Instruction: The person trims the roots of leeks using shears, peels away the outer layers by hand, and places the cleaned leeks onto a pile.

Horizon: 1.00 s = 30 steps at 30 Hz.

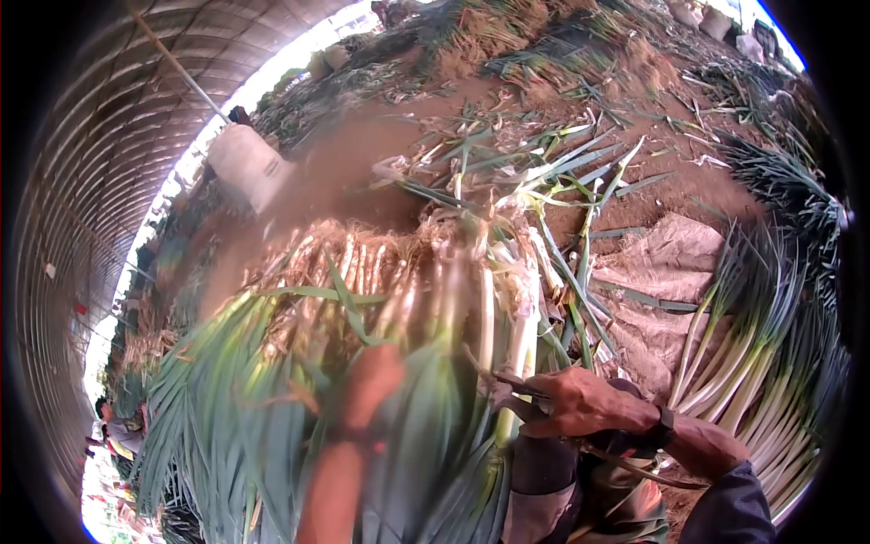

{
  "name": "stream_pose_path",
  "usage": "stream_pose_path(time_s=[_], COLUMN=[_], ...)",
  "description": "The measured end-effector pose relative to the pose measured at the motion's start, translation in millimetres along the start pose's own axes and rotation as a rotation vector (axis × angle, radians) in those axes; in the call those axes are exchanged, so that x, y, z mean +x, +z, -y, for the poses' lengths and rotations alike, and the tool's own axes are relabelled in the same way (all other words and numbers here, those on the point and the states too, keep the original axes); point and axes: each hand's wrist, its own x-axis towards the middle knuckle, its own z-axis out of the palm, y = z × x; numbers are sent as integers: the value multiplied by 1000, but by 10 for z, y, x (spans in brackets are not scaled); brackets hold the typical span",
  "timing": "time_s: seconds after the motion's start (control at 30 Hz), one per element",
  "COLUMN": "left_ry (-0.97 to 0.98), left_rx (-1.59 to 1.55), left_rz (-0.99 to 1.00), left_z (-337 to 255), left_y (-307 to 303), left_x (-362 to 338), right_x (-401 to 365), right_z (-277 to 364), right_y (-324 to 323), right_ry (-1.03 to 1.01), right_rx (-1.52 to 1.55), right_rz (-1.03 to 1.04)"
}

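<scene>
A broad row of long green onions (227, 390) lies in front of me, roots away and green leaves toward me. My left hand (373, 379) is over the leaves in the middle of the row. Motion smears its fingers, so its grip is not clear. My right hand (580, 402) is closed beside my knee, right of the row. Dark, thin, pointed pieces (512, 385) stick out from its fingers; I cannot make out whether they are a tool or withered leaves. Close to this hand stands a pale thick onion stalk (524, 335).
Stripped leaves (580, 177) litter the brown soil ahead. At the right, another bunch of green onions (752, 354) lies beside a crumpled tan sack (666, 263). A full whitish sack (246, 168) stands at the upper left. A person (122, 426) is at the far left.
</scene>
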Motion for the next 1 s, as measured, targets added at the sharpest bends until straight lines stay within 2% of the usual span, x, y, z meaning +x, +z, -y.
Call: stream_pose_path(time_s=[0.07,0.2,0.27,0.33,0.37,0.4,0.43,0.5,0.53,0.6,0.7,0.77,0.83,0.87,0.93,1.0], left_ry=[-15,-28,-16,5,17,10,2,-24,-37,-20,122,96,27,-3,-23,-116], left_rx=[65,95,87,95,100,149,197,228,212,186,299,383,461,444,526,589], left_rz=[-28,-97,-135,-153,-163,-186,-210,-208,-185,-172,-244,-297,-295,-396,-446,-412], left_z=[46,-11,13,28,35,38,37,35,8,-83,-49,-60,-75,14,12,-137], left_y=[62,55,59,53,50,42,21,-68,-181,-403,-469,-540,-690,-685,-791,-849], left_x=[54,28,26,31,41,69,113,182,193,156,247,314,392,434,390,282], right_x=[57,66,45,188,198,208,155,172,242,281,329,388,526,613,716,824], right_z=[-117,-111,88,-483,-514,-544,-280,-208,-274,-392,-114,132,65,-12,-74,-83], right_y=[104,238,153,609,653,696,558,587,717,809,419,143,160,184,133,49], right_ry=[-32,-340,-131,49,22,-3,-147,-299,-304,-286,-135,63,116,144,213,273], right_rx=[-73,1,213,170,115,59,-32,-148,-174,-179,-92,-7,-26,-56,-76,-85], right_rz=[-14,-240,-142,-46,-76,-107,-212,-406,-501,-549,-349,-144,-165,-159,-124,-96])
